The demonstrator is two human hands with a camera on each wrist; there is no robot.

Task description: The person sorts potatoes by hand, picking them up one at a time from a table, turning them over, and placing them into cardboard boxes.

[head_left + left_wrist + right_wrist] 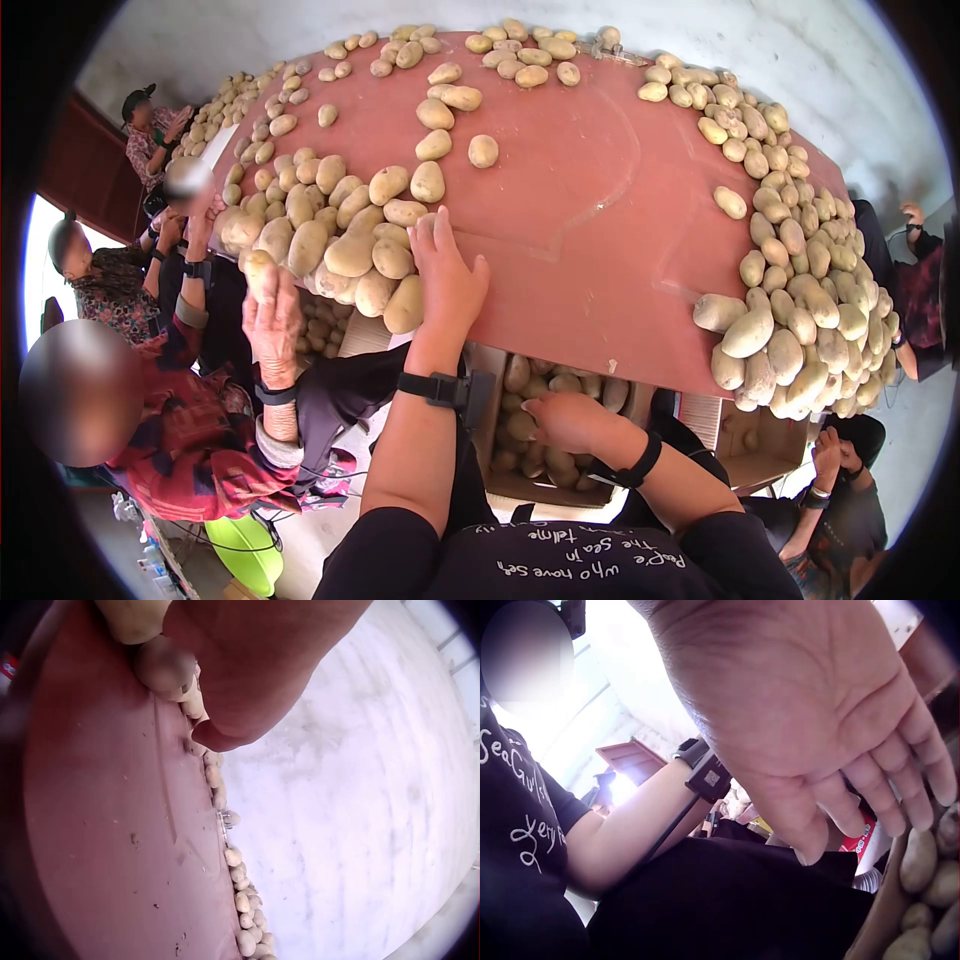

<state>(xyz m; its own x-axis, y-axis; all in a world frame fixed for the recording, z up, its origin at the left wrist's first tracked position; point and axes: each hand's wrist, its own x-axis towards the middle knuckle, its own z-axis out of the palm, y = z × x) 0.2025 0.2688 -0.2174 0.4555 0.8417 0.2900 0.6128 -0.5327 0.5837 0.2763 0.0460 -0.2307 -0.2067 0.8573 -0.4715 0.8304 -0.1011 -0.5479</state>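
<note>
My left hand (447, 278) reaches over the red tabletop (570, 290), its fingers stretched out beside the right edge of a heap of potatoes (350, 255). The fingertips are right by a potato (405, 212) at that edge. In the left wrist view the left hand (262, 667) covers part of the potatoes along the table. My right hand (580, 422) is below the table edge, over a cardboard box (545, 493) of potatoes. The right wrist view shows its bare palm (780, 697) and extended fingers, with potatoes (919, 862) just beyond them and nothing held.
A large potato pile (800, 310) lines the table's right side. Another person's hand (272, 325) on the left holds a potato (259, 275). More people sit at both sides. A second box (765, 460) stands below right, and a green basin (245, 552) at lower left.
</note>
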